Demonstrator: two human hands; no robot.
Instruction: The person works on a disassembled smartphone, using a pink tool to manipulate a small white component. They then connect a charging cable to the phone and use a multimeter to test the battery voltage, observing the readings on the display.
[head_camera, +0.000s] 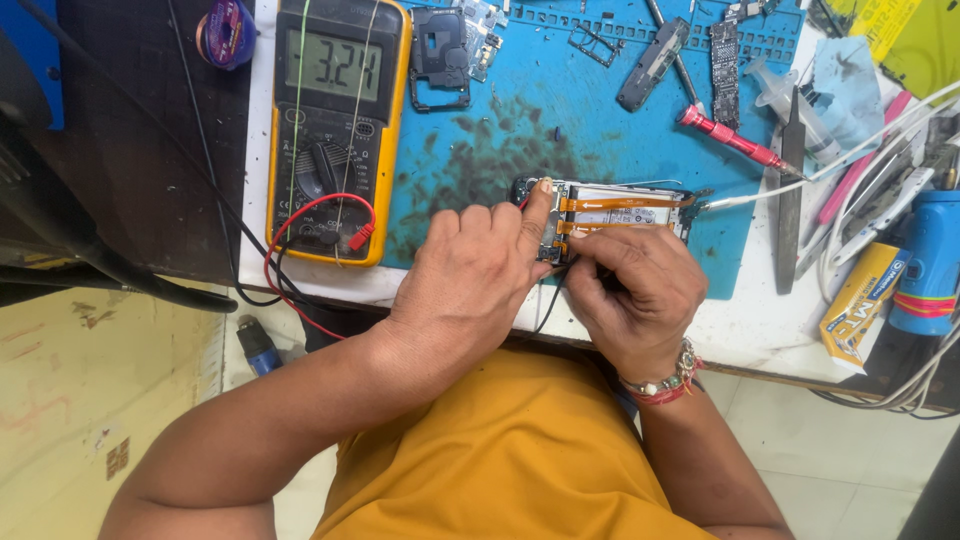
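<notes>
Probing step underway: left hand (470, 275) fisted, forefinger pressing opened phone (610, 215); right hand (630, 285) curling beside it (grip hidden). Multimeter (335, 120) showing reading; next needing steady contact.

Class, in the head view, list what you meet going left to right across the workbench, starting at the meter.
Yellow multimeter → left hand → opened phone → red screwdriver → blue tool.

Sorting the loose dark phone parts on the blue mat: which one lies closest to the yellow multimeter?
The black camera-frame piece, right beside the multimeter; the grey strip and circuit board lie farther right.
</notes>
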